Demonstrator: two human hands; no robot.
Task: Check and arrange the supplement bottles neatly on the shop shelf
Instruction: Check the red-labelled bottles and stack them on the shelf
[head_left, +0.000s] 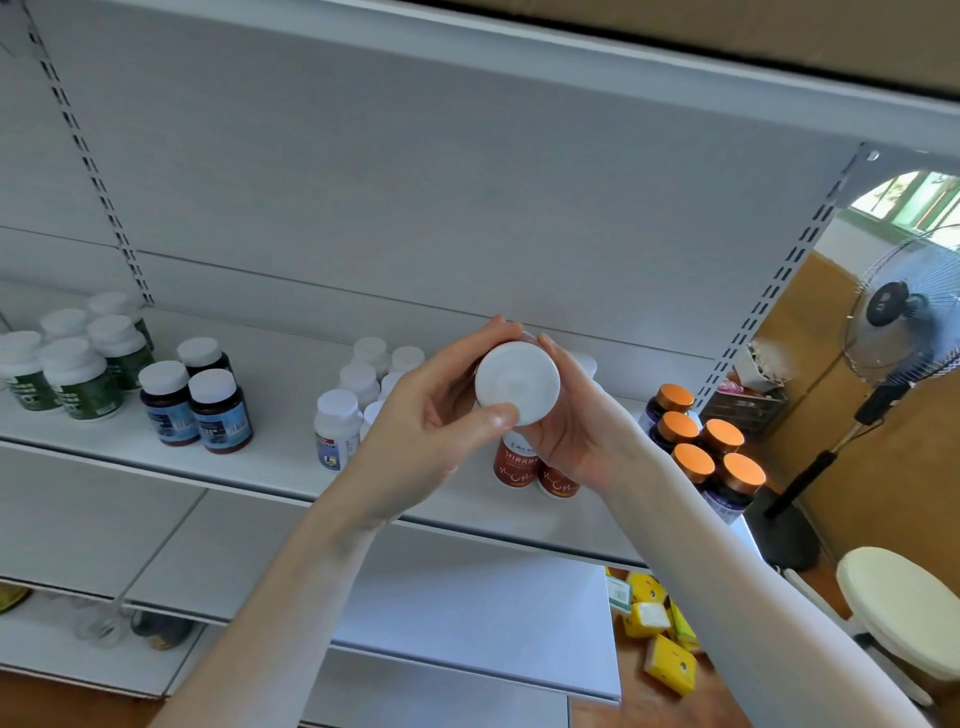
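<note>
Shelf (270, 457), left to right: leftmost cluster (78, 364), trio (200, 400), middle cluster (358, 395), pair (519, 462), right-end cluster (701, 447) at the shelf's right edge. I hold one bottle (517, 382) near of the pair, my left hand (431, 431) on its left, right hand (582, 431) on its right. Fan (904, 322) and stool (904, 608) stand right of the shelving.

Head-worn wide-angle view, forward and down, close to the shelf (280, 410)

your left hand (431, 423) and right hand (579, 428) grip a white-capped bottle (517, 382) over the shop shelf (249, 457), its cap facing you; red-labelled bottles (516, 462) stand just below, orange-capped bottles (709, 452) to the right, green-labelled bottles (78, 376) far left.
</note>
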